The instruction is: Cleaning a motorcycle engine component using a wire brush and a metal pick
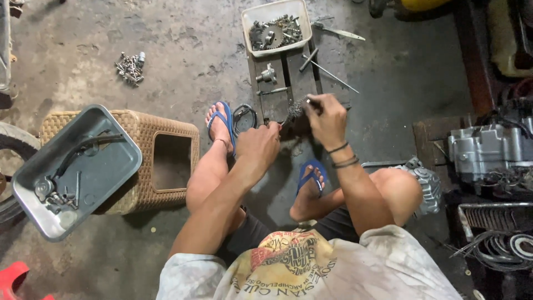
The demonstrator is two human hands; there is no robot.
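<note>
Fingers of my right hand (327,119) were curled tight around a slim metal tool (308,101), its tip set against the dark, greasy round part (294,119) I was working on. My left hand (260,145) was closed on the near side of that part, pressed against it to stop it from turning; I could not tell how far my fingers wrapped under it. The part sat low over the wooden board (286,83) on the floor, just ahead of my feet in blue sandals (225,125). To do this well, I judged that I needed a firm left grip and short, controlled pushes, since oil could make the tool slip toward my fingers. Just beyond lay loose tools, and at the board's far end a white tub of small metal parts (276,26). To my left, a grey metal tray (78,169) rested on a woven stool (161,155); an engine block (488,150) stood to my right.
</note>
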